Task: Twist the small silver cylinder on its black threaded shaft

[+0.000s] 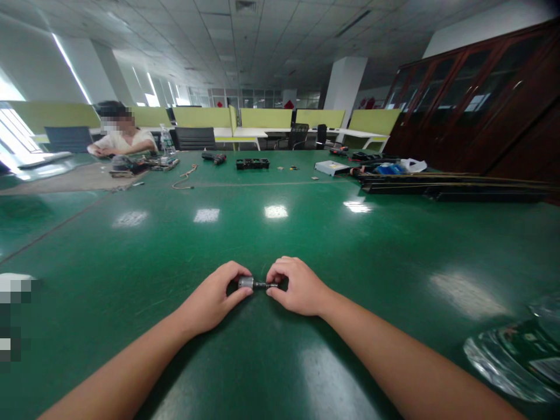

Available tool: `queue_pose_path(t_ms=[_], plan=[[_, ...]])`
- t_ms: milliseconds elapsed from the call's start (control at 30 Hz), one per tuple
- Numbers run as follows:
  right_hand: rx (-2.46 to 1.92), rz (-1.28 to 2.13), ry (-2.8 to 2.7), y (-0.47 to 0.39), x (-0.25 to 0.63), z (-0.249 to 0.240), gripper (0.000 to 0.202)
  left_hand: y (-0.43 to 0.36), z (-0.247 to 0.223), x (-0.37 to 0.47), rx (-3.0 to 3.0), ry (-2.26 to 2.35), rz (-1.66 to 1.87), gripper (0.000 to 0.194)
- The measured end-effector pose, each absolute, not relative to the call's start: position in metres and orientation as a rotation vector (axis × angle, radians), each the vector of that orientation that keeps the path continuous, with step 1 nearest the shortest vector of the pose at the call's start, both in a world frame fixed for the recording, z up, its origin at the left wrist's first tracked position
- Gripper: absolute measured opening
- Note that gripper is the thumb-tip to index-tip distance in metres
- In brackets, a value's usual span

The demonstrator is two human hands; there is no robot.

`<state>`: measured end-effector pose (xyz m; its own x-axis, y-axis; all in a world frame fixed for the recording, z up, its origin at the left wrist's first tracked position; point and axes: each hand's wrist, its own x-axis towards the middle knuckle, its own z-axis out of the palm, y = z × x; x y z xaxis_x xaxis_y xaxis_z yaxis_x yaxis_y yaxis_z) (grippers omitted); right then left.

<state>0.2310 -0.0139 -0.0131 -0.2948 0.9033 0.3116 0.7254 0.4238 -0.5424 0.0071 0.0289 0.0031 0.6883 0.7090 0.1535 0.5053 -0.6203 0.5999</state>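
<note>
A small metal part [246,283], a grey cylinder with a thin dark shaft pointing right, lies level just above or on the green tabletop [280,233]. My left hand [214,296] is closed on the cylinder end, thumb in front and index finger behind. At the shaft's right tip, my right hand [301,286] pinches with thumb and index finger. Between the two hands the middle of the shaft shows. Whether the part touches the table is hard to tell.
A clear plastic bottle [520,356] is at the right edge. Far back are a drill [214,157], a black block [252,164], a silver box [331,168] and long dark strips [402,184]. A person [122,131] sits at the far left.
</note>
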Motion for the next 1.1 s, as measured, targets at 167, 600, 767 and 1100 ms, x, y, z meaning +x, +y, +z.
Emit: queue_pose_path(t_ms=[167, 600, 767, 1100], plan=[[-1.393, 0.384, -2.095, -0.013, 0.231, -0.013, 0.010, 0.029, 0.001, 0.006, 2.376, 0.928, 0.536, 0.020], [-1.471, 0.366, -2.009, -0.008, 0.245, -0.015, 0.009, 0.031, 0.000, 0.006, 2.398, 1.003, 0.519, 0.019], [-1.484, 0.357, -2.020, -0.008, 0.244, -0.014, 0.009, 0.031, 0.001, 0.006, 2.395, 1.006, 0.522, 0.019], [-1.238, 0.592, -2.000, -0.013, 0.229, -0.016, 0.031, 0.032, 0.000, 0.006, 2.364, 0.933, 0.511, 0.019]])
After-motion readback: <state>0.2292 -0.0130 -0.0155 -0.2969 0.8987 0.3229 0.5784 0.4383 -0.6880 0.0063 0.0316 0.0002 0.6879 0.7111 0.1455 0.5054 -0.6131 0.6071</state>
